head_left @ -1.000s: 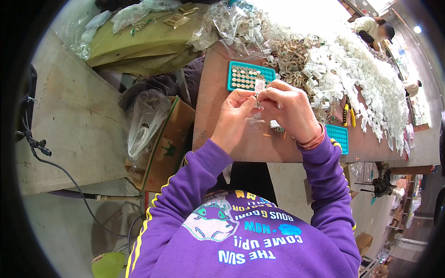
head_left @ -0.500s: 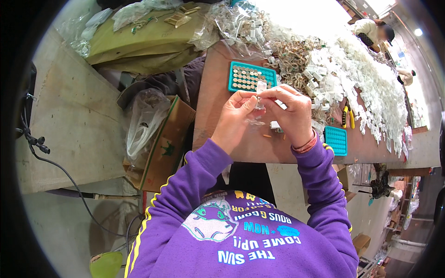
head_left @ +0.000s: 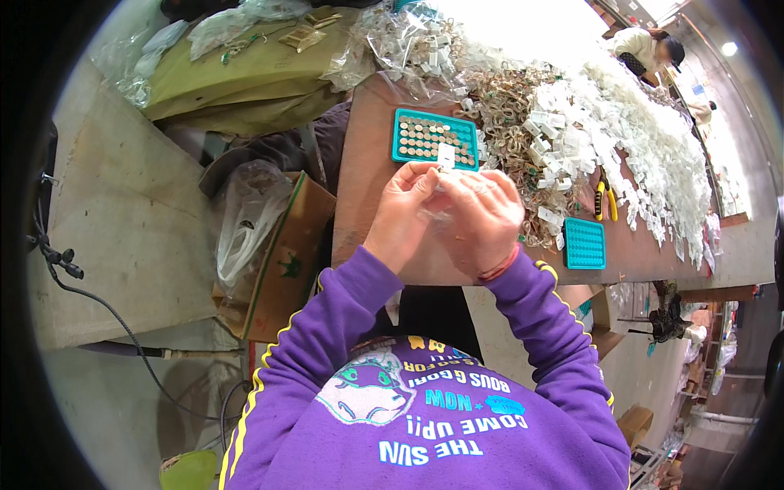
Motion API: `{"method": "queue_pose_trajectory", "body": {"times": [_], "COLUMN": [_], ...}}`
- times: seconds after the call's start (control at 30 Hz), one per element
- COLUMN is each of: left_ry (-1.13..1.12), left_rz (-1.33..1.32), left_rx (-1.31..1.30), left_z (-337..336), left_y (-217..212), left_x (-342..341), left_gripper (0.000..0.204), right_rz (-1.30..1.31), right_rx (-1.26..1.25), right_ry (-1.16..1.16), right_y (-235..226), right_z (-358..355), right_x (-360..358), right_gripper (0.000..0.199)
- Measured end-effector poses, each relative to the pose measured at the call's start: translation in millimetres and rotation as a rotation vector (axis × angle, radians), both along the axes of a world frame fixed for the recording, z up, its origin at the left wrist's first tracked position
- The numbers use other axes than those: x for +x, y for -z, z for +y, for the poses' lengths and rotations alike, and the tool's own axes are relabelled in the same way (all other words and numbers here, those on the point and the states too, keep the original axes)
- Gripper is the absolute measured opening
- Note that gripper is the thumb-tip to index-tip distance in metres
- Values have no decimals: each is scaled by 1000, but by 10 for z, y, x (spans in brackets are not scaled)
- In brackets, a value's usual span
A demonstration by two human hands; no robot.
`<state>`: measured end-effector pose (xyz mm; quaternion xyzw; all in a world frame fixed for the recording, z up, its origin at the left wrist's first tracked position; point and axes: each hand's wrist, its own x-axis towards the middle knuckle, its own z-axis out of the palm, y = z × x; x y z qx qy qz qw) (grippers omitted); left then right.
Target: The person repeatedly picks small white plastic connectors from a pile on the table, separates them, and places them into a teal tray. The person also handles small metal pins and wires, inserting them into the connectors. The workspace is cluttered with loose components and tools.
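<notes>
My left hand (head_left: 403,206) and my right hand (head_left: 480,214) meet above the near part of the table, fingers pinched together. Between their fingertips is a small clear plastic piece with a white tab (head_left: 446,155), which sticks up beyond the fingers. What lies deeper in the grip is covered by the hands. Just past them is a teal tray (head_left: 394,140) with rows of round, coin-like metal discs, partly filled at its right side. The back of my right hand faces up.
A heap of small clear and white plastic pieces (head_left: 629,163) covers the table's right side, beside tangled brown-green strips (head_left: 506,114). Yellow-black pliers (head_left: 604,198) and a second teal tray (head_left: 585,244) lie at right. A cardboard box (head_left: 282,261) stands left; a person (head_left: 641,49) sits far right.
My right hand has turned and closed in against my left, covering more of the clear piece. Both hands appear slightly further left, and the whole view has shifted a little.
</notes>
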<state>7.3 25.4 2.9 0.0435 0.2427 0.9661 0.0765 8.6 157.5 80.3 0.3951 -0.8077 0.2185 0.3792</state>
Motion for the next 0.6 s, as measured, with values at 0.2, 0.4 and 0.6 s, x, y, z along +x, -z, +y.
{"method": "queue_pose_trajectory", "body": {"times": [0.2, 0.4, 0.6], "left_ry": [-33, -58, -58], "left_rz": [-16, -59, -58], "left_rx": [49, 68, 61], "left_z": [2, -2, 0], "left_y": [-33, -75, -58], "left_x": [-21, -43, -42], "left_gripper": [17, 19, 19], "right_rz": [-325, -375, -335], "right_rx": [-233, 285, 282], "right_ry": [117, 278, 237], "right_y": [70, 322, 354], "right_z": [191, 458, 469], "right_x": [-391, -999, -1018], "right_gripper": [25, 11, 9]}}
